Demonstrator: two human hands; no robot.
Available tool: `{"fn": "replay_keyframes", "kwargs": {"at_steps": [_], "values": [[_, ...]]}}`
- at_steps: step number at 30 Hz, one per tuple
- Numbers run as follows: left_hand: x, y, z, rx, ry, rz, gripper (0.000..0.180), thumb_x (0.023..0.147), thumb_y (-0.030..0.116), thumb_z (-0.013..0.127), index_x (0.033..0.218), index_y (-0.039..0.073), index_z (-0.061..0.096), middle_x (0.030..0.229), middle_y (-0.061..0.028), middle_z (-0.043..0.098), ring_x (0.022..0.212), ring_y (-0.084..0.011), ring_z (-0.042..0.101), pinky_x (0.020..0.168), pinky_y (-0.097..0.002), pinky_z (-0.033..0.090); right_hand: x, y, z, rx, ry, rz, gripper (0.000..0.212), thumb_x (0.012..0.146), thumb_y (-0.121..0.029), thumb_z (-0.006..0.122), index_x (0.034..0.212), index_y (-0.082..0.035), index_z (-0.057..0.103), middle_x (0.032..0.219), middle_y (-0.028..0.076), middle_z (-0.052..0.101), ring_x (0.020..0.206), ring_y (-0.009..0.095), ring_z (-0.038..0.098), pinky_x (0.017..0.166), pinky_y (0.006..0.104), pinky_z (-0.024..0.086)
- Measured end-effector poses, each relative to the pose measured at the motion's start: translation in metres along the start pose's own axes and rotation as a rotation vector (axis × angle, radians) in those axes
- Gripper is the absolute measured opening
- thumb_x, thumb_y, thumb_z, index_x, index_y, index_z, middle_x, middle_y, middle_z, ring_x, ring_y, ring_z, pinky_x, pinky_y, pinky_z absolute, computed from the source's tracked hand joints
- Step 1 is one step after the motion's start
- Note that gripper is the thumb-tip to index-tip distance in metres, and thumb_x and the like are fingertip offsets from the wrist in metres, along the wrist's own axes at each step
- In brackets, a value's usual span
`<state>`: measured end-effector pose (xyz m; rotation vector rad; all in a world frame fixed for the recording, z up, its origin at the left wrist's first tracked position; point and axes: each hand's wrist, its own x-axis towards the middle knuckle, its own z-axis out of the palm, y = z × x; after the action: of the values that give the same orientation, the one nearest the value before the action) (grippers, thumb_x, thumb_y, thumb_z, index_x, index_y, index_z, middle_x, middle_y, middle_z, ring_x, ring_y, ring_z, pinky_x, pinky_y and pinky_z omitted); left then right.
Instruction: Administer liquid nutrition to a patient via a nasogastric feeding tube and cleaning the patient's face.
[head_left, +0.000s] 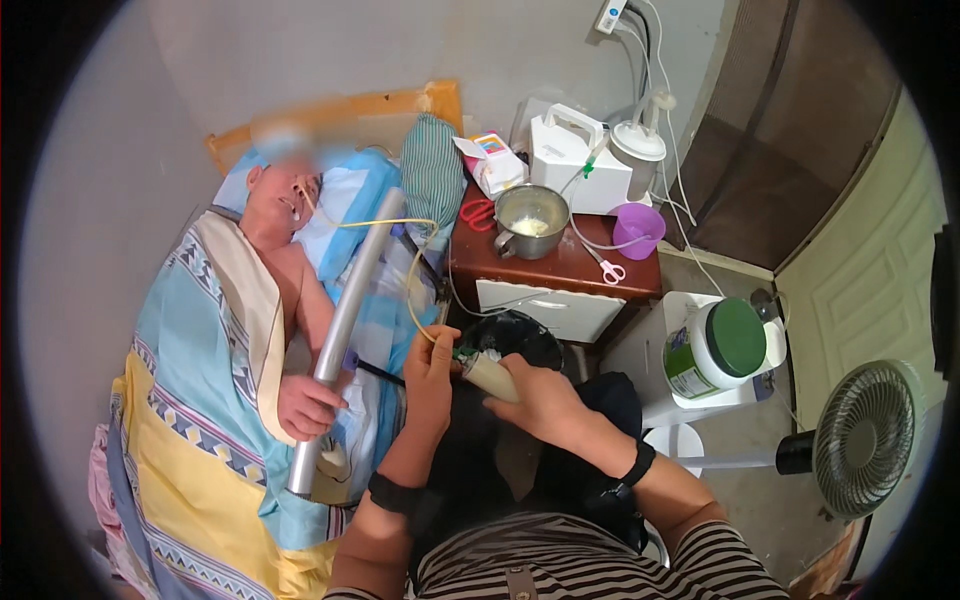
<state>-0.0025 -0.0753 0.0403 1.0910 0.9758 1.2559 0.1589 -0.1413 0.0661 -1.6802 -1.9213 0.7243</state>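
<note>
Nearest you, two black wristbands (395,493), one on each forearm. Your right hand (552,402) is wrapped around the syringe (490,378), its barrel filled with a pale, creamy fluid; your left hand (430,368) pinches the yellow tube (413,292) close to the green fitting (464,353). Your fingers partly cover the joint, so you cannot tell how firmly it seats. The syringe lies tilted between your hands, above your lap.

Handling, as judged: the barrel should be light, smooth and fairly stiff, and slippery if wetted; grasp it around its middle. The tube should be soft and easily kinked or tugged; hold it just beside the fitting, leaving slack.

Beyond your hands, count one black bin (530,335) and, to your left, one silver bed rail (345,345). One person (290,285) lies in the bed, a hand resting on the rail; the tube crosses the rail and runs to the nose.

Farther, the brown cabinet (590,268) bears one metal cup (530,222) with pale residue, one purple cup (640,225), two pairs of scissors (one red-handled (478,213), one pink-handled (611,271)), one opened white packet (492,163) and one white machine (575,160). To your right stand one green-lidded tub (712,345) and one fan (866,440). Farthest, one white power strip (610,15) hangs near the wall.
</note>
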Motion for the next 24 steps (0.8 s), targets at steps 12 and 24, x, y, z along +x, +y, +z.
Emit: {"fn": "replay_keyframes", "kwargs": {"at_steps": [12,24], "values": [[0.071,0.015,0.051,-0.271,-0.152,0.148,0.034,0.103,0.033,0.036,0.083,0.006,0.044,0.085,-0.0104,0.054,0.074,-0.0183,0.055,0.076,-0.0351,0.050,0.090,0.024,0.008,0.470,0.178,-0.135,0.050,0.076,-0.023,0.068,0.117,-0.001,0.052,0.099,0.028,0.062,0.096,0.045,0.059,0.078,0.0463,0.051],[0.174,0.055,0.070,0.067,-0.248,0.174,0.039,0.102,0.033,0.038,0.082,0.004,0.055,0.069,-0.0049,0.056,0.057,-0.0121,0.055,0.052,-0.0259,0.048,0.162,0.038,0.013,0.952,0.020,-0.153,0.030,0.084,-0.013,0.066,0.108,-0.003,0.051,0.087,0.004,0.059,0.070,0.011,0.059,0.063,0.0263,0.049]]}}
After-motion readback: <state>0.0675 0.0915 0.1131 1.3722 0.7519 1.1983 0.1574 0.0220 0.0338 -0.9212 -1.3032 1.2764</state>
